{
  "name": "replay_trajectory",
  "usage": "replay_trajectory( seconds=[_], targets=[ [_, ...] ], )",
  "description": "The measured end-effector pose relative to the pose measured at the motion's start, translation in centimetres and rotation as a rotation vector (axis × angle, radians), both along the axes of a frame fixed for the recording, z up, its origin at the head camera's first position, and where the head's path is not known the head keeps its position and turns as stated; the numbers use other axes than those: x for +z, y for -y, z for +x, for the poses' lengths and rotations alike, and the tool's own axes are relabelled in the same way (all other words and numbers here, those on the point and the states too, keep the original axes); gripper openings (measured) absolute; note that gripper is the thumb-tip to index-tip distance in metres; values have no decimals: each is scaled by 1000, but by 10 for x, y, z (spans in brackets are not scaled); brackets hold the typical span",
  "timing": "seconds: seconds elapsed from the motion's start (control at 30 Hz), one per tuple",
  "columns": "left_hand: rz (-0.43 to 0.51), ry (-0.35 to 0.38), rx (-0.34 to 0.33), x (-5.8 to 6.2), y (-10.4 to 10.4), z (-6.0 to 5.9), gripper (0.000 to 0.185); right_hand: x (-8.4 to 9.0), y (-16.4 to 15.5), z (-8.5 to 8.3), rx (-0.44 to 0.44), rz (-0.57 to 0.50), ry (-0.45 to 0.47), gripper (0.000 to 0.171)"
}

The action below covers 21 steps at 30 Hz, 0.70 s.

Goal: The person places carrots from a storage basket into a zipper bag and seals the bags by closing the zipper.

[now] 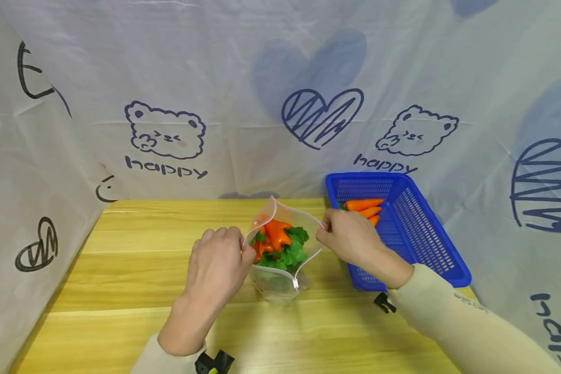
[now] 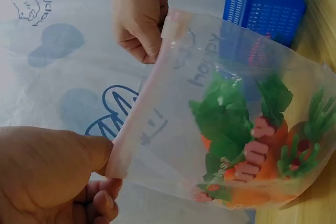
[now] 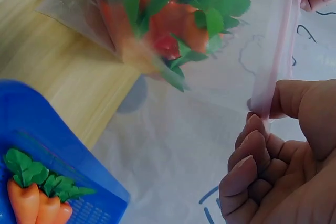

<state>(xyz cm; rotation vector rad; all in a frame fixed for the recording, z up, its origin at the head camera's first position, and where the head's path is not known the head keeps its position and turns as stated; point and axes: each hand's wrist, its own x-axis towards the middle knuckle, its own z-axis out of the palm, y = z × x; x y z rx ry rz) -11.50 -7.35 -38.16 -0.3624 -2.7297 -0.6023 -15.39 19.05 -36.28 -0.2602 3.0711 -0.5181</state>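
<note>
A clear plastic slider bag (image 1: 276, 297) stands on the table, its mouth spread wide. My left hand (image 1: 217, 267) pinches the left side of the rim between thumb and fingers. On the opposite side, my right hand (image 1: 350, 236) pinches the rim too. A small white slider (image 1: 295, 283) sits at the near corner of the mouth. Through the plastic, the left wrist view shows orange and red toy vegetables with green leaves (image 2: 223, 111). One glossy orange piece (image 1: 278, 234) lies near the top, among the leaves.
A blue perforated basket (image 1: 441, 228) stands at the right, partly behind my right forearm. Several orange toy carrots (image 1: 364, 204) with green tops lie in its far left part. The wooden table (image 1: 145, 291) meets a printed white cloth (image 1: 234, 104) at the back and sides.
</note>
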Motion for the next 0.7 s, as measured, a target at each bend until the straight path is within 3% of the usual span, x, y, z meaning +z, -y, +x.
replay_trajectory(
  seconds=[0.07, 0.23, 0.43, 0.57, 0.7],
  targets=[
    [-36, -67, 20, -2, 0, 0, 21, -2, 2, 1, 4, -8, -17, 12],
    [-115, -132, 14, -7, -2, 1, 25, -7, 5, 3, 14, -12, -33, 13],
    [-85, -169, 5, -9, -4, 0, 23, -2, -3, 0, 55, -89, -88, 24],
    [-61, -159, -4, -9, -4, 0, 21, 4, -25, -14, 31, -104, -109, 28],
    [-60, -138, -5, -8, -3, 0, 21, 10, -58, -40, -25, -21, -65, 26]
  ],
)
